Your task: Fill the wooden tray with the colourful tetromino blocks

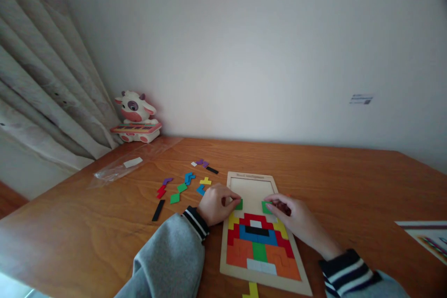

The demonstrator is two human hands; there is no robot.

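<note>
A wooden puzzle board lies on the table, its lower part filled with coloured blocks and its upper part showing bare wood. At the board's left side, my left hand pinches a green puzzle piece between thumb and fingers. Across from it, my right hand has its thumb and fingertips closed on another green puzzle piece. Both pieces are just above the filled rows, one near each side of the frame. Among the fitted blocks are a black bar and a blue piece.
Loose pieces lie left of the board, including a black bar, a green piece and a yellow piece. Another yellow piece is below the board. Behind are a plastic bag and a cow toy; a printed sheet is at right.
</note>
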